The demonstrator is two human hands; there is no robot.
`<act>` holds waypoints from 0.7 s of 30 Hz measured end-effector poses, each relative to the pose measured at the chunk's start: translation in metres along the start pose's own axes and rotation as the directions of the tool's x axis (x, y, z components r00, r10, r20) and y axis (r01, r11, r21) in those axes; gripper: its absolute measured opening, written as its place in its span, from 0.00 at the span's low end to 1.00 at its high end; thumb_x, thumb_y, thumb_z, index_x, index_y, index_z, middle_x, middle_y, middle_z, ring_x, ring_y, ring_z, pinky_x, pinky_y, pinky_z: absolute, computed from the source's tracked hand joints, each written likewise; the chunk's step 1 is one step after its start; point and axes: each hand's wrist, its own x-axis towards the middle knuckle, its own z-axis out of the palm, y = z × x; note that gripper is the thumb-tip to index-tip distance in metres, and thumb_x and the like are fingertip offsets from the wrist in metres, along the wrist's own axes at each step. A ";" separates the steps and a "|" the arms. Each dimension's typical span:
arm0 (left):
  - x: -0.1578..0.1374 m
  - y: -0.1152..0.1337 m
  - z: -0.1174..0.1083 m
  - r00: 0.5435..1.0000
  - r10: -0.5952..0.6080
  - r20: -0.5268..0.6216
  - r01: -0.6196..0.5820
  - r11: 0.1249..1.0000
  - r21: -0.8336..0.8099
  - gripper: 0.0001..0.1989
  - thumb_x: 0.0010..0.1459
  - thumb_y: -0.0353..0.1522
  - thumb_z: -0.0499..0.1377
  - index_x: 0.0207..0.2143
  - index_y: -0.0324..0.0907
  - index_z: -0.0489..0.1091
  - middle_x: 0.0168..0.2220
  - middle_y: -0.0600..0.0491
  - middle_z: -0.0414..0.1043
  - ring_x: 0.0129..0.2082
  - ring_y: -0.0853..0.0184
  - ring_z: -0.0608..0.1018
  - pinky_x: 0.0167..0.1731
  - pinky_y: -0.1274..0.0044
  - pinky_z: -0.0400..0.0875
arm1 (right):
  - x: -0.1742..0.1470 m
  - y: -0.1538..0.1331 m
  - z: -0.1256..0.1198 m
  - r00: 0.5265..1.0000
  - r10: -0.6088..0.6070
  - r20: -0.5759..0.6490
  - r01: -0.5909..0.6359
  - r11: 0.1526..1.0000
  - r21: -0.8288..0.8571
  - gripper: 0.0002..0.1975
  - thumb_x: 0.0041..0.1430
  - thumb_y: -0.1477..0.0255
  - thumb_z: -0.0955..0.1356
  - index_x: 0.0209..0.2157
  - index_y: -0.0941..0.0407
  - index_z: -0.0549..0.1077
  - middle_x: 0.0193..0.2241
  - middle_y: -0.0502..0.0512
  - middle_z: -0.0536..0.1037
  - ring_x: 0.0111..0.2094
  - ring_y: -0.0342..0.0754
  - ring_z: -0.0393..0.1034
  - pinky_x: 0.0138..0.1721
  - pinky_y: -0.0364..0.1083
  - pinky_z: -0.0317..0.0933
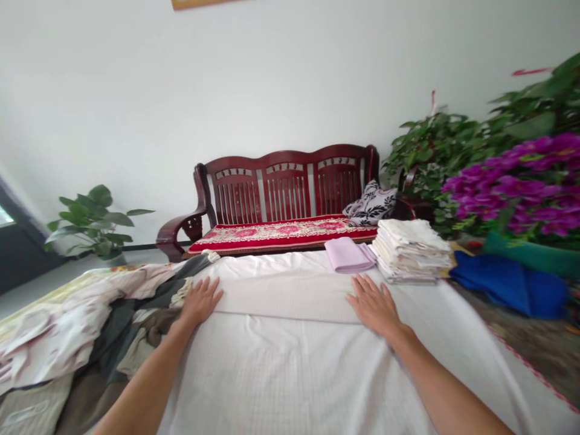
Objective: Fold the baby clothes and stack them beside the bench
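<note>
A pale, finely ribbed cloth (285, 296), folded into a long flat strip, lies across the white sheet (290, 374). My left hand (200, 300) rests flat at the strip's left end with fingers spread. At its right end my right hand (375, 305) presses down flat, fingers apart. Neither hand grips anything. Just beyond my right hand are a folded lilac cloth (348, 255) and a stack of folded white and cream cloths (410, 251).
Loose clothes (58, 338) are heaped left of the sheet. A dark red wooden bench (276, 187) stands behind, with a patterned cushion (370, 204). To the right are a blue cloth (510, 284) and purple flowers (521, 184). A potted plant (97, 220) stands at far left.
</note>
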 end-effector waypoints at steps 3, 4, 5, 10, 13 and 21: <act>0.000 0.002 -0.002 1.000 -0.013 0.011 0.013 1.000 -0.001 0.29 0.70 0.42 0.45 0.69 0.45 0.54 0.69 0.42 0.55 0.68 0.50 0.58 0.61 0.60 0.57 | 0.000 -0.001 0.000 1.000 0.009 -0.002 -0.009 1.000 0.015 0.32 0.69 0.60 0.54 0.68 0.60 0.57 0.69 0.60 0.55 0.71 0.55 0.42 0.67 0.64 0.36; 0.000 0.002 -0.003 1.000 -0.017 0.016 0.017 1.000 -0.003 0.29 0.70 0.43 0.45 0.69 0.45 0.54 0.69 0.42 0.55 0.68 0.49 0.59 0.61 0.60 0.57 | 0.000 -0.001 0.000 1.000 0.012 -0.003 -0.011 1.000 0.023 0.31 0.69 0.60 0.54 0.68 0.59 0.57 0.69 0.60 0.55 0.71 0.55 0.42 0.67 0.64 0.36; 0.001 0.002 -0.003 1.000 -0.019 0.019 0.019 1.000 -0.006 0.29 0.70 0.43 0.46 0.69 0.45 0.54 0.69 0.42 0.54 0.68 0.49 0.59 0.61 0.60 0.57 | 0.000 -0.002 0.000 1.000 0.016 0.000 -0.016 0.999 0.030 0.31 0.69 0.60 0.54 0.68 0.59 0.57 0.69 0.60 0.55 0.71 0.55 0.42 0.67 0.64 0.37; 0.003 0.002 -0.006 0.999 -0.024 0.028 0.026 0.999 -0.047 0.30 0.69 0.44 0.46 0.69 0.45 0.55 0.69 0.41 0.55 0.66 0.46 0.61 0.61 0.59 0.57 | 0.000 -0.002 -0.001 0.998 0.053 0.028 -0.053 0.998 0.021 0.31 0.69 0.60 0.53 0.68 0.58 0.57 0.70 0.58 0.55 0.71 0.54 0.41 0.66 0.65 0.40; 0.004 0.002 -0.005 0.999 -0.034 0.032 0.036 0.997 -0.072 0.30 0.69 0.44 0.46 0.69 0.45 0.54 0.69 0.41 0.54 0.66 0.44 0.60 0.60 0.58 0.57 | 0.001 -0.001 0.001 0.999 0.038 0.010 -0.039 0.999 0.020 0.31 0.69 0.60 0.53 0.68 0.57 0.57 0.70 0.58 0.55 0.71 0.54 0.41 0.66 0.64 0.41; 0.015 -0.013 -0.003 1.000 0.002 0.013 0.002 0.941 -0.338 0.27 0.65 0.44 0.50 0.63 0.46 0.65 0.65 0.44 0.64 0.65 0.51 0.65 0.61 0.60 0.58 | 0.003 0.001 0.005 1.000 0.024 0.007 -0.024 1.000 0.018 0.32 0.68 0.59 0.53 0.68 0.57 0.58 0.70 0.57 0.55 0.71 0.54 0.41 0.66 0.62 0.41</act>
